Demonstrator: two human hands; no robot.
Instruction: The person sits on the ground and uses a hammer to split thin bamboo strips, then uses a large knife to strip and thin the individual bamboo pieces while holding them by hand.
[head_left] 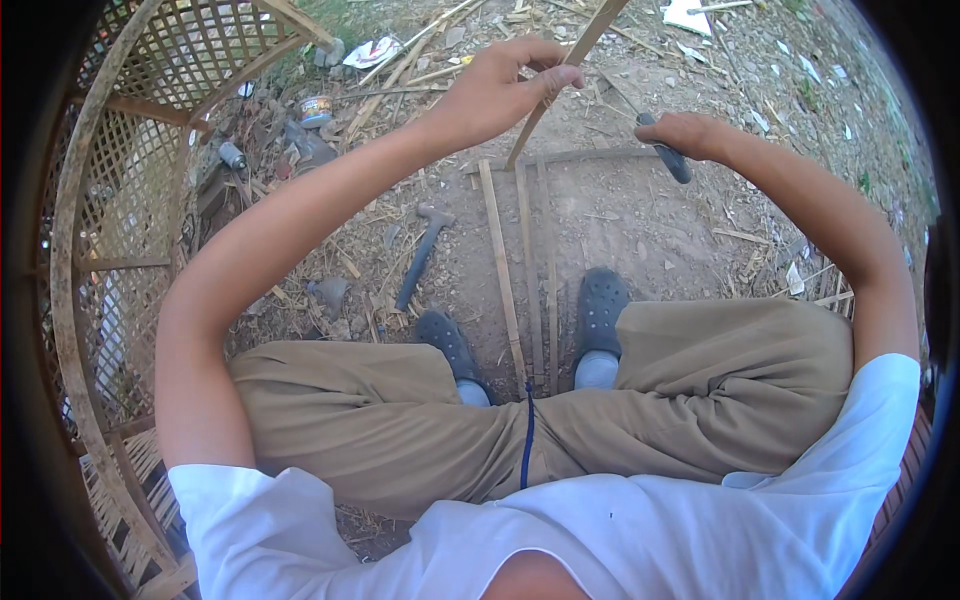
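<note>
left of held slat, a hammer

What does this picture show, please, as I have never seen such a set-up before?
There is no machine here, only a person's two bare hands. The picture comes from the left of two wide fisheye cameras worn on the head, looking down, so straight edges bend near the rim. The left hand holds a long, pale wooden strip; the right hand grips a tool with a dark, rounded handle. On the brown dirt ground lie a dark-handled hammer and three narrow, flat wooden strips. A curved, latticed wooden frame is at the picture's left.
</note>
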